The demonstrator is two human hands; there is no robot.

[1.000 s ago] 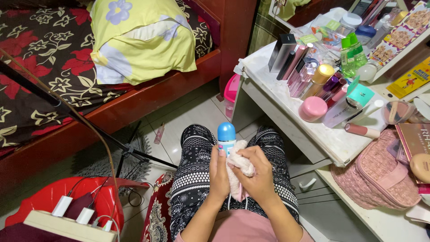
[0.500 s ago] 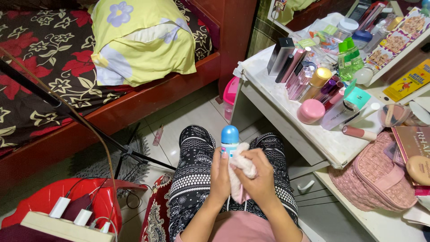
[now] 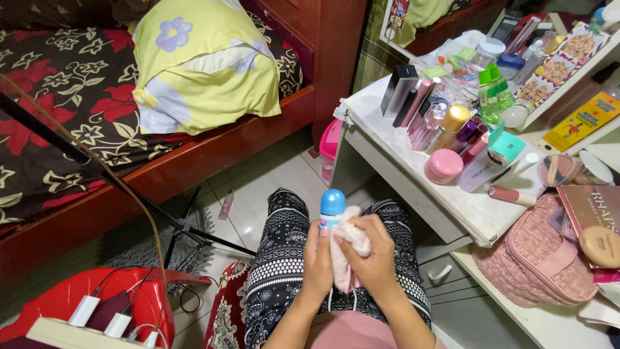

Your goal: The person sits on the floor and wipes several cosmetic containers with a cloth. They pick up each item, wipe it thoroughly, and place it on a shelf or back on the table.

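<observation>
Over the lap, at about 6 o'clock in the view, the left hand (image 3: 318, 258) is wrapped around the body of a small bottle (image 3: 332, 208) with a rounded blue cap, which stands upright with the cap poking out above the fingers. The right hand (image 3: 371, 253) is closed on a soft pale-pink cloth (image 3: 349, 242), pressing it against the bottle's side at 3 o'clock of the cap. The bottle looks like light, rigid plastic with a smooth, probably slippery surface, so a full wrap around the straight body, below the cap, seems the safest hold; the domed cap offers little purchase. The cloth is limp and fluffy and bunches to whatever it is pressed on. At 2 o'clock the white counter (image 3: 452, 207) carries a crowd of cosmetics, with a round pink jar (image 3: 444, 165) near its edge and a pink quilted pouch (image 3: 539, 258) at 3 o'clock.
</observation>
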